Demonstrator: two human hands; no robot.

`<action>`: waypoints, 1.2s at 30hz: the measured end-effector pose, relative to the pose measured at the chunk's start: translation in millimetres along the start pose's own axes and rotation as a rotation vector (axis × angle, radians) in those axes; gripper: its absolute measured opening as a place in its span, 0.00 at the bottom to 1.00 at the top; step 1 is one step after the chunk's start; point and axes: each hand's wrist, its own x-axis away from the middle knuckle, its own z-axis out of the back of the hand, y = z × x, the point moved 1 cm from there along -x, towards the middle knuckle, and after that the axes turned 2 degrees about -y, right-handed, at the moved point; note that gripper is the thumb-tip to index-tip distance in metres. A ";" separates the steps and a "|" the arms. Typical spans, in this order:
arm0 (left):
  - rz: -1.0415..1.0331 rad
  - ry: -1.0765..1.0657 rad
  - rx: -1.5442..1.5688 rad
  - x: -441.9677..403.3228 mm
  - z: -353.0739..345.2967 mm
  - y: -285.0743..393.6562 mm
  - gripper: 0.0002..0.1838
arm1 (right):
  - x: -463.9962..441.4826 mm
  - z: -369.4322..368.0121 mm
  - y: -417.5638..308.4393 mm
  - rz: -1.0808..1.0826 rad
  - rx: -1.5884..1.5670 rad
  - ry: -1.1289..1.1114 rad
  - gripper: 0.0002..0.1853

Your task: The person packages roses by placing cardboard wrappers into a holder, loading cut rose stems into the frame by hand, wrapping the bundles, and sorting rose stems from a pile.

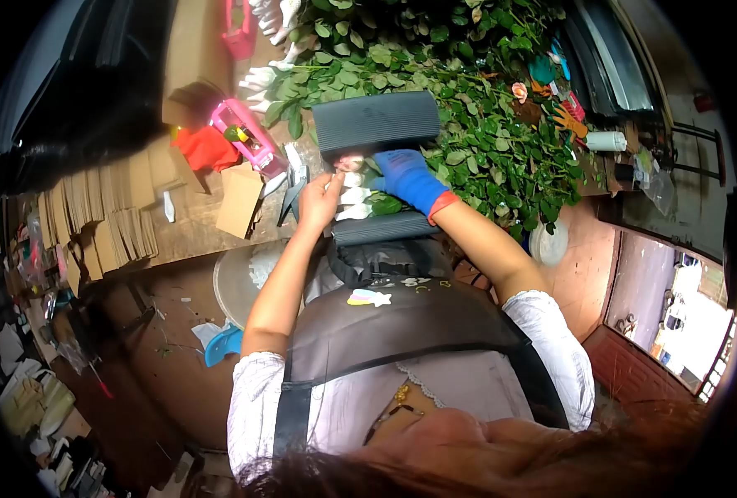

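Centrally, your two hands meet at a row of pale flower heads on a cluttered workbench

Your left hand, bare, reaches in from the left. Its thumb and fingertips are drawn close together beside a pink-and-white flower head; you cannot tell from this view whether they pinch it. Your right hand wears a blue work glove with an orange-red cuff. Its thumb stands apart from the partly spread fingers, which lie by the lower edge of a dark grey ribbed sheet (anything under the palm is hidden).

Below the pink-and-white flower head, white-sleeved flower heads point left, with a few green leaves beside them. They lie between the ribbed sheet and a second grey ribbed piece, nearer your body.

Beyond your hands and to the right spreads a thick mass of green leafy stems, with a peach-coloured rose among them. Farther right are an orange glove and a white roll. On the left lie a pink plastic holder, a bright red cloth and stacked brown cardboard pieces.
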 end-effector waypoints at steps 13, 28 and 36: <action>0.099 0.012 0.171 17.8 70.8 -42.1 0.19 | 35.6 38.4 -15.6 0.029 -0.105 0.099 0.21; 0.092 0.152 0.207 28.2 30.8 -43.7 0.19 | 1.6 -14.9 -28.2 0.062 0.173 -0.267 0.13; 0.073 -0.175 -0.036 41.3 25.8 -20.2 0.18 | 26.0 30.2 -40.7 0.191 0.176 -0.423 0.19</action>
